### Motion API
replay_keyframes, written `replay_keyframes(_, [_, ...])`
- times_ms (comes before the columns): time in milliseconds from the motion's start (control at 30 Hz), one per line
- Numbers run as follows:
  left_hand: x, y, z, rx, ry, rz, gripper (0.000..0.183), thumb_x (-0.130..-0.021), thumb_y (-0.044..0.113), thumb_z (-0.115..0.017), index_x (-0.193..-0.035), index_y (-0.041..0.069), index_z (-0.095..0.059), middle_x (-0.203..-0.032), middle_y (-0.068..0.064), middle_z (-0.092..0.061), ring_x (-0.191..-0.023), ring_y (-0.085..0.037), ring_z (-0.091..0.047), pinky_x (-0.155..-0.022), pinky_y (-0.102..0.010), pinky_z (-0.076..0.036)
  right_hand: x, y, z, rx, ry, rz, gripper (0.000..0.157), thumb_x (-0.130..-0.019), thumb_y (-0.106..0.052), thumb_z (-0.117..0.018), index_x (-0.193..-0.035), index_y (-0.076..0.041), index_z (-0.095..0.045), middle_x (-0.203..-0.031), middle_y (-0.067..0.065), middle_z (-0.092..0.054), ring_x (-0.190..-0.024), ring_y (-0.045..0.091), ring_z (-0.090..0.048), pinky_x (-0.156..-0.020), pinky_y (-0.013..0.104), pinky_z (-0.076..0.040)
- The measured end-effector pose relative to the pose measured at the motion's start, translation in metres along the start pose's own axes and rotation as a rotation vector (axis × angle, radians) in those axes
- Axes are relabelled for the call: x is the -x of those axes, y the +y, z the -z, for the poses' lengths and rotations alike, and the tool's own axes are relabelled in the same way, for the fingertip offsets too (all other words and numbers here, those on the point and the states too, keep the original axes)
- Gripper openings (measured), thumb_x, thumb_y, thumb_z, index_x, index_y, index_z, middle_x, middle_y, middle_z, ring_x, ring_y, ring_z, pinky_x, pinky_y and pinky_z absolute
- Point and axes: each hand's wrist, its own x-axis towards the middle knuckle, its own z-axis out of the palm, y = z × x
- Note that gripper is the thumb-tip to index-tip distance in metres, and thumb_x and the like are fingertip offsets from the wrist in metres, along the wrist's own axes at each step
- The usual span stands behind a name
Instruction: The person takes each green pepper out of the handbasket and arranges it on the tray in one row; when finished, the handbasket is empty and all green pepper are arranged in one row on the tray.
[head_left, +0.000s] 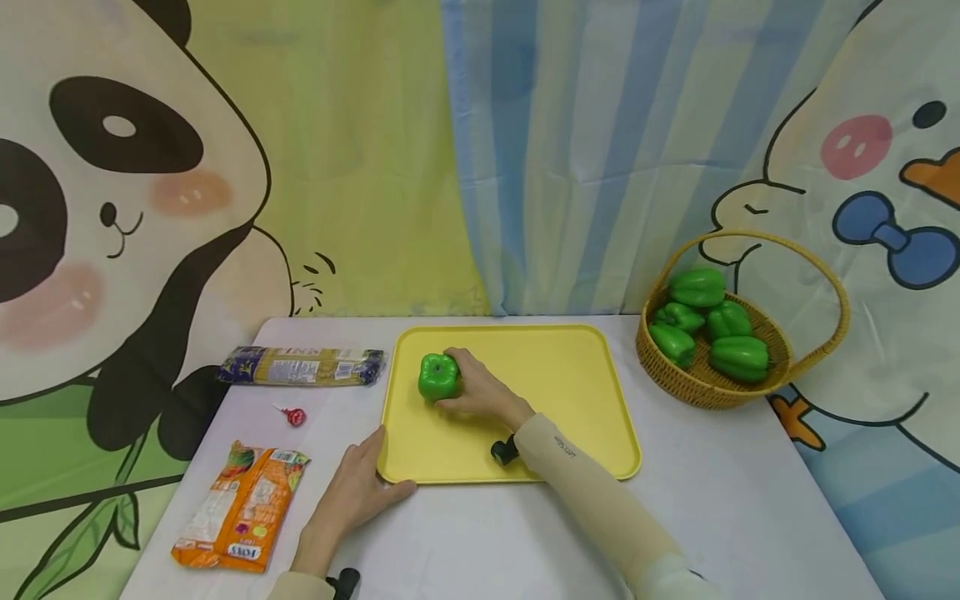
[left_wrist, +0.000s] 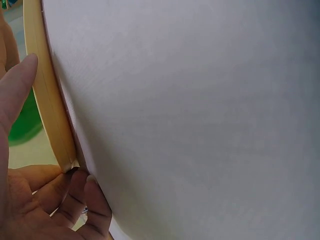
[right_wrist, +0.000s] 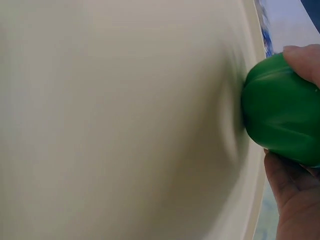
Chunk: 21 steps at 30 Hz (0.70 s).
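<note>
Toward the left of the yellow tray (head_left: 540, 400), my right hand (head_left: 480, 385) grips a green bell pepper (head_left: 438, 377) from its right side, with thumb and fingers on opposite sides. The right wrist view shows the bell pepper (right_wrist: 282, 110) close over the tray's surface (right_wrist: 100, 110), near its rim. My left hand (head_left: 358, 492) holds the tray's near left corner, the thumb along the front edge and the fingers at the left side. In the left wrist view, the thumb (left_wrist: 22, 82) lies against the tray's rim (left_wrist: 47, 110) and the other fingers bend around the corner.
A wicker basket (head_left: 675, 382) with several green bell peppers (head_left: 738, 357) stands at the back right, its handle arching high. Left of the tray lie a long pasta packet (head_left: 303, 367), a small red-wrapped lollipop (head_left: 295, 416) and an orange snack bag (head_left: 243, 504). A curtain (head_left: 375, 167) hangs behind the table.
</note>
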Motion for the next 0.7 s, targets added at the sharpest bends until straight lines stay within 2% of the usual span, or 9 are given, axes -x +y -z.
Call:
replay_keyframes(300, [0.0,0.0,0.001,0.01,0.01,-0.022,0.113,-0.075,0.055,-0.084,-0.161,0.013,-0.024,-0.159,-0.012,-0.043,-0.12,-0.028,-0.052,-0.107,-0.051,-0.045,-0.029,-0.027,-0.029,0.043,-0.053,0.017,0.094,-0.086,-0.039,-0.079,-0.157,-0.01,-0.023,-0.149,0.008,-0.044,-0.134,0.023,-0.049,-0.115,0.041,-0.042])
replay_keyframes(533, [-0.003,0.002,-0.001,0.021,0.004,-0.01,0.115,-0.073,0.058,-0.083,-0.161,0.015,-0.023,-0.159,-0.011,-0.043,-0.12,-0.027,-0.052,-0.107,-0.049,-0.045,-0.036,-0.033,-0.037,0.048,-0.058,0.002,0.093,-0.087,-0.038,-0.079,-0.157,-0.013,-0.023,-0.148,0.008,-0.044,-0.133,0.022,-0.05,-0.115,0.041,-0.043])
replay_keyframes(700, [0.001,0.001,0.001,0.015,-0.001,0.007,0.116,-0.073,0.06,-0.082,-0.161,0.014,-0.023,-0.159,-0.012,-0.044,-0.122,-0.027,-0.052,-0.108,-0.052,-0.044,-0.039,-0.035,-0.042,0.041,-0.069,0.024,0.095,-0.087,-0.037,-0.078,-0.157,-0.011,-0.02,-0.149,0.009,-0.044,-0.134,0.023,-0.049,-0.116,0.042,-0.042])
